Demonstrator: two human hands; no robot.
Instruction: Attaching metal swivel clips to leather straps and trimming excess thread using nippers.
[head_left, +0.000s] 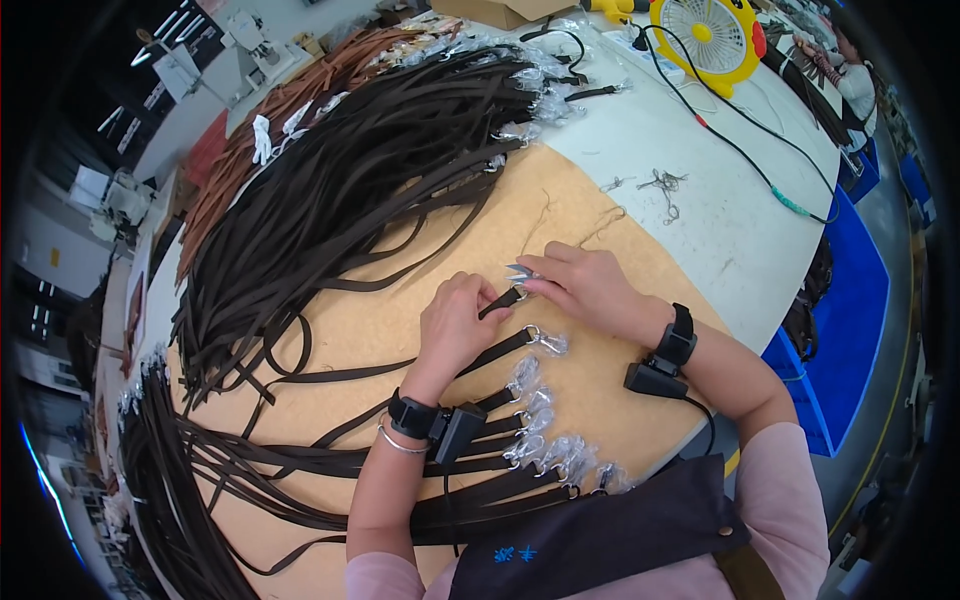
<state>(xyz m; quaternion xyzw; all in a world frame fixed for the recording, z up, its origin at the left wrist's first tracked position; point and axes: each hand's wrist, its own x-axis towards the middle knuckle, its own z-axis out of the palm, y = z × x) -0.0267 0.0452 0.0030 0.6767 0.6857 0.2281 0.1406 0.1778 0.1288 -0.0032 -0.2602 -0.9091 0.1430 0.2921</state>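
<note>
Dark strap (502, 303) partly hidden by left fingers (483, 288), metal snips (519, 269) by right fingers (549, 268).

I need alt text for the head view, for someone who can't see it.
A person's left hand holds a dark strap near its end, and the right hand holds small snips beside it. More dark straps, many ending in plastic-wrapped clips, lie across a tan board; a yellow fan is beyond.

Strap (497, 305) I hold: matt, smooth | my snips (518, 271): shiny metal | clasp wraps (567, 456): glossy, crinkled clear plastic | board (615, 410) before me: smooth, matt, wood-like | fan (704, 36): glossy plastic | my apron (610, 525): matt cloth
</note>
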